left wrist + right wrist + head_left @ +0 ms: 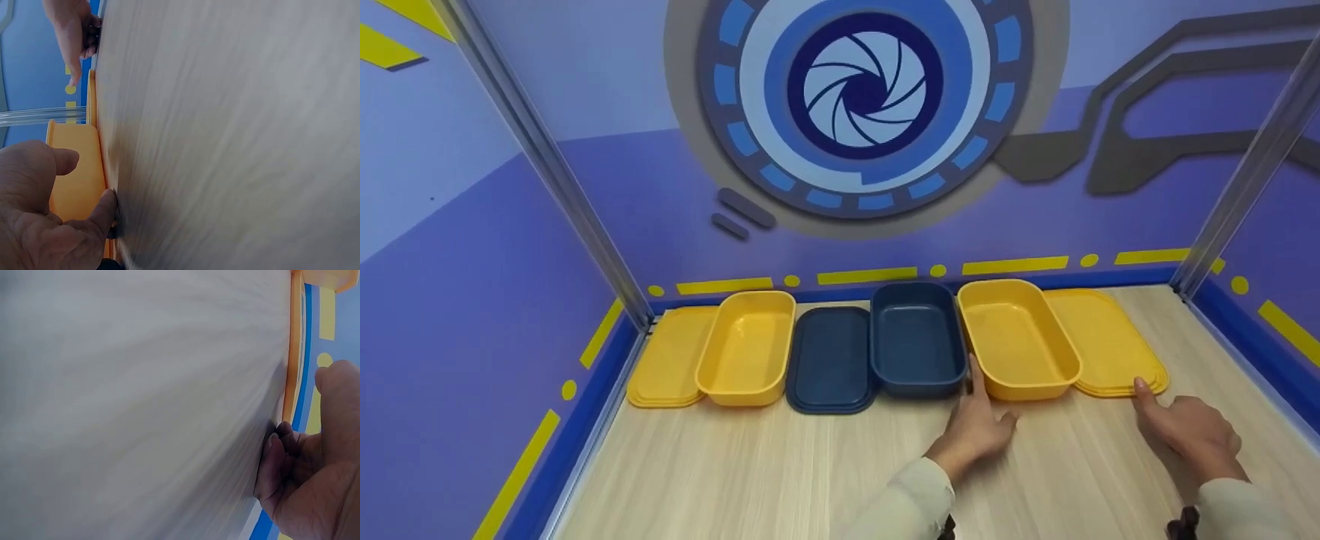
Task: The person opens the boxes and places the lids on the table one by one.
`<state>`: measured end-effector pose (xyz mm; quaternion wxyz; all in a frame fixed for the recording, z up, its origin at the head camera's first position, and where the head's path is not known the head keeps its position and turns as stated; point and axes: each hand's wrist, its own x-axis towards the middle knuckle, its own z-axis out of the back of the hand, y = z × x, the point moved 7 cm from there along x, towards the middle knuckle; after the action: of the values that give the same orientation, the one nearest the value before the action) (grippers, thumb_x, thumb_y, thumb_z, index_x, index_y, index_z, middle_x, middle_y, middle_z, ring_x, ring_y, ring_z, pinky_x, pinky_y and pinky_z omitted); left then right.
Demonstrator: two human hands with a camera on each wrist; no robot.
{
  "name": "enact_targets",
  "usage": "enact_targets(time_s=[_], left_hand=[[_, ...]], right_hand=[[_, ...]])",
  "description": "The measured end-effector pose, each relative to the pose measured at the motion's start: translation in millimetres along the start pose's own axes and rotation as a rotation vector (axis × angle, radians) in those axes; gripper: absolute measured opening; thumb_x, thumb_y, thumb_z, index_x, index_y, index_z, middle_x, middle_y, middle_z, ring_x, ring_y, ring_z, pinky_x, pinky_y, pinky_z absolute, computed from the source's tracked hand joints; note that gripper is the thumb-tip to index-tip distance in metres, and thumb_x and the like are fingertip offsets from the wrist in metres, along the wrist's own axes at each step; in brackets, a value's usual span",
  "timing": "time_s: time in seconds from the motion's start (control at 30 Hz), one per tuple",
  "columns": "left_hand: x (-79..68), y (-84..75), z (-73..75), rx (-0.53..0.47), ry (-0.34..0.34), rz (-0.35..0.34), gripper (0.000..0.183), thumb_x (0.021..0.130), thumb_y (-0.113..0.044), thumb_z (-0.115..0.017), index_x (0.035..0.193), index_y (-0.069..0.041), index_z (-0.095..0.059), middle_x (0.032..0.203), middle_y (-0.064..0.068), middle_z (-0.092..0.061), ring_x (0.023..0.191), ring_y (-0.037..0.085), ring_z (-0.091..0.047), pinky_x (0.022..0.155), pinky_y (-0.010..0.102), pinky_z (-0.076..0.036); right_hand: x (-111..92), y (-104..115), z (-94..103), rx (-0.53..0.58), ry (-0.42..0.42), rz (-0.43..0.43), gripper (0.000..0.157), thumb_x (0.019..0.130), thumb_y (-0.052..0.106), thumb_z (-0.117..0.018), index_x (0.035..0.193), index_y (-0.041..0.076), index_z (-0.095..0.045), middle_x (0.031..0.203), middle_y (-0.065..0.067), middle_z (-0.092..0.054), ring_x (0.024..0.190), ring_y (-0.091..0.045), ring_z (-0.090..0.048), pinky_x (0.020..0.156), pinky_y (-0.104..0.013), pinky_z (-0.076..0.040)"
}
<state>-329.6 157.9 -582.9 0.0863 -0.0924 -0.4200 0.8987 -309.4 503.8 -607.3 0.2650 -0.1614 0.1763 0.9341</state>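
Observation:
My left hand point(975, 431) reaches with a straight finger into the gap between the navy container point(919, 390) and the right yellow container point(1031, 390). Its thumb sticks out to the side, over that container's end wall point(76, 185) in the left wrist view. Some of its other fingers are hidden. At the front right corner of a yellow lid point(1102, 337), the thumb of my right hand point(1189, 431) points forward onto the edge. In the right wrist view, the other fingers of this hand point(306, 478) bend loosely near the table, beside the lid's end.
Farther left in the row are a navy lid point(832, 360), another yellow container point(746, 397) and another yellow lid point(671, 360). The row lies on the wooden table point(780, 480) along the printed back wall point(840, 255). Side panels with metal corner posts point(555, 180) enclose the table.

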Motion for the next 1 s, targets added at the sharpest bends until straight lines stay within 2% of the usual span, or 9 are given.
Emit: enact_targets(time_s=[0.17, 0.53, 0.6, 0.67, 0.73, 0.77, 0.83, 0.9, 1.0], left_hand=[[-1.5, 1.8, -2.3, 0.013, -0.002, -0.024, 0.104, 0.098, -0.041, -0.075, 0.174, -0.021, -0.006, 0.177, 0.011, -0.03, 0.146, 0.027, -0.058, 0.121, 0.034, -0.047], [1.3, 2.1, -7.2, 0.035, -0.008, -0.022, 0.093, 0.098, -0.041, -0.074, 0.171, -0.015, -0.023, 0.173, 0.01, -0.038, 0.144, 0.027, -0.059, 0.118, 0.032, -0.049], [1.7, 3.1, -6.8, 0.024, -0.022, -0.022, 0.084, 0.098, -0.041, -0.073, 0.166, -0.011, -0.035, 0.165, 0.012, -0.05, 0.141, 0.027, -0.062, 0.115, 0.033, -0.052], [1.8, 5.9, -6.1, -0.003, -0.031, -0.015, 0.076, 0.098, -0.04, -0.073, 0.161, -0.009, -0.043, 0.148, 0.011, -0.065, 0.128, 0.022, -0.07, 0.107, 0.032, -0.056], [0.1, 8.0, -6.8, -0.036, -0.033, -0.006, 0.069, 0.099, -0.039, -0.073, 0.157, -0.008, -0.05, 0.131, 0.011, -0.074, 0.116, 0.019, -0.074, 0.101, 0.032, -0.059], [-0.8, 8.9, -7.5, -0.059, -0.033, 0.0, 0.067, 0.099, -0.038, -0.073, 0.155, -0.008, -0.052, 0.125, 0.01, -0.076, 0.113, 0.018, -0.075, 0.099, 0.032, -0.059], [-3.9, 10.7, -9.0, -0.093, -0.019, 0.013, 0.065, 0.099, -0.038, -0.073, 0.155, -0.009, -0.054, 0.123, 0.008, -0.076, 0.109, 0.015, -0.075, 0.096, 0.032, -0.06], [-8.2, 10.9, -8.6, -0.114, -0.013, 0.014, 0.059, 0.1, -0.039, -0.072, 0.15, -0.01, -0.058, 0.128, 0.006, -0.074, 0.114, 0.016, -0.073, 0.099, 0.033, -0.059], [-15.2, 12.4, 0.0, -0.125, -0.006, -0.027, 0.047, 0.102, -0.037, -0.07, 0.142, -0.012, -0.066, 0.127, 0.003, -0.074, 0.117, 0.014, -0.071, 0.1, 0.032, -0.058]], right_hand=[[1, -4, -3.9, -0.007, 0.012, 0.007, 0.133, 0.09, 0.095, -0.016, 0.139, -0.024, -0.045, 0.137, -0.046, -0.054, 0.115, -0.057, -0.062, 0.091, -0.064, -0.054], [4, -7, -4.4, 0.006, 0.024, 0.001, 0.135, 0.088, 0.097, -0.014, 0.139, -0.024, -0.045, 0.137, -0.046, -0.054, 0.114, -0.056, -0.062, 0.091, -0.063, -0.053], [3, -6, -3.6, 0.004, 0.017, -0.004, 0.134, 0.089, 0.096, -0.014, 0.138, -0.024, -0.046, 0.134, -0.045, -0.056, 0.112, -0.054, -0.063, 0.091, -0.062, -0.054], [2, -3, -3.5, 0.002, 0.011, -0.013, 0.131, 0.091, 0.094, -0.014, 0.137, -0.024, -0.046, 0.133, -0.045, -0.057, 0.111, -0.053, -0.064, 0.092, -0.061, -0.054], [0, -4, -3.7, 0.008, 0.017, -0.024, 0.131, 0.091, 0.094, -0.014, 0.136, -0.024, -0.047, 0.131, -0.045, -0.058, 0.109, -0.051, -0.064, 0.091, -0.059, -0.053], [0, -5, -3.6, 0.014, 0.024, -0.023, 0.13, 0.091, 0.094, -0.015, 0.135, -0.024, -0.048, 0.128, -0.044, -0.059, 0.107, -0.05, -0.064, 0.091, -0.058, -0.054], [-2, -6, -3.4, 0.029, 0.039, -0.009, 0.129, 0.091, 0.094, -0.016, 0.131, -0.024, -0.049, 0.122, -0.043, -0.061, 0.103, -0.048, -0.065, 0.089, -0.056, -0.054], [-5, -7, -2.0, 0.046, 0.054, 0.029, 0.127, 0.092, 0.093, -0.017, 0.126, -0.024, -0.051, 0.114, -0.041, -0.063, 0.098, -0.046, -0.066, 0.085, -0.054, -0.055], [-11, -6, 1.2, 0.107, 0.058, 0.089, 0.115, 0.097, 0.088, -0.023, 0.117, -0.021, -0.056, 0.093, -0.029, -0.066, 0.086, -0.037, -0.065, 0.074, -0.045, -0.054]])
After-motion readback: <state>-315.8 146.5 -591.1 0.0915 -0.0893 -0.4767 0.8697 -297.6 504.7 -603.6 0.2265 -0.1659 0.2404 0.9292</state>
